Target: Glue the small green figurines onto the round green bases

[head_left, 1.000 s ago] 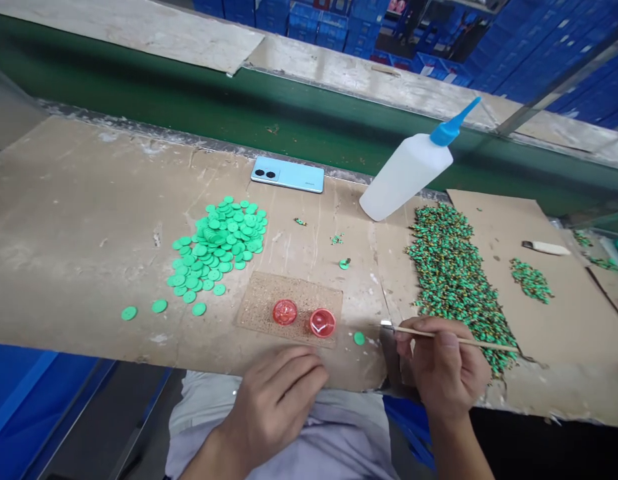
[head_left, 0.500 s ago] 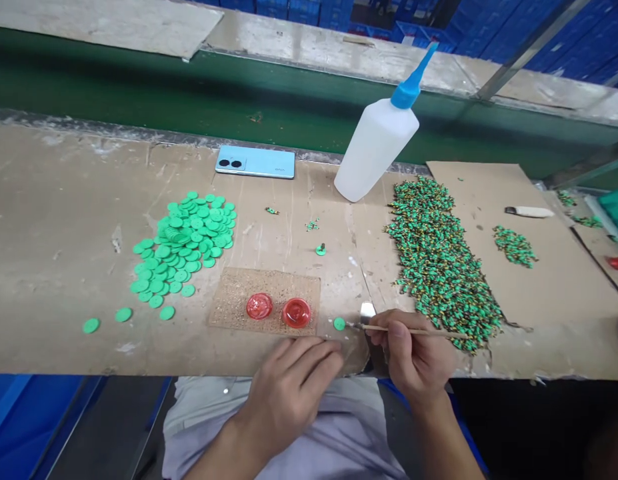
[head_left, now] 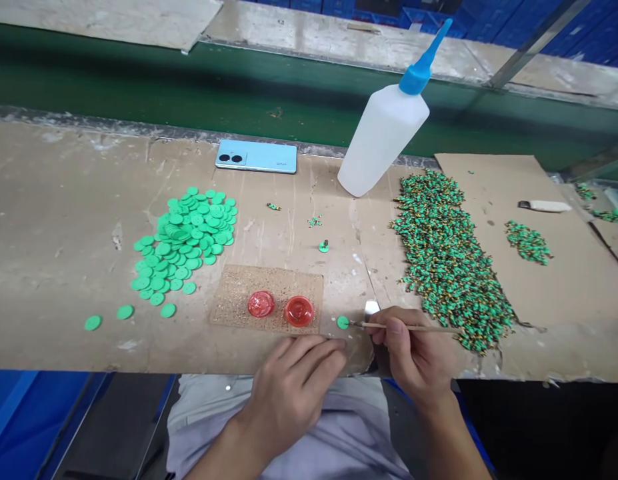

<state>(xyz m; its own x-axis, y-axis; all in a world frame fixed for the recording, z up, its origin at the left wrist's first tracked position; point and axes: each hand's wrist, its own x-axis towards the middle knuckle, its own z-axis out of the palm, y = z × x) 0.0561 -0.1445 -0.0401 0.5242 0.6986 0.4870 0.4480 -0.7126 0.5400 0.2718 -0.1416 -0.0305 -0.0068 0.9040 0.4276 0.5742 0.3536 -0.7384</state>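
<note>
Between the fingertips of my right hand (head_left: pixel 413 347) is a thin wooden stick (head_left: pixel 433 329), lying almost level. Its narrow dark tip reaches the right edge of a small green disc (head_left: pixel 343 323) on the bench. Partly hidden beneath that hand is a shiny flat piece (head_left: pixel 371 307). My left hand (head_left: pixel 299 380) rests at the bench's front edge, fingers bent and together. Something thin and dark shows at its fingertips, too small to name. Just beyond it, two red round dishes (head_left: pixel 299 311) sit on a speckled brown board (head_left: pixel 233 293).
A pile of green discs (head_left: pixel 189 233) lies left, a heap of tiny green-and-dark pieces (head_left: pixel 449 260) right. Behind stand a blue phone (head_left: pixel 256 157) lying flat and a tilted white bottle (head_left: pixel 381 143) with a blue nozzle. A cardboard sheet (head_left: pixel 579 267) holds a smaller heap (head_left: pixel 529 243).
The view has shifted slightly, so things at the right appear farther right. Both hands keep nearly the same pose, and the stick tip stays at the green disc.
</note>
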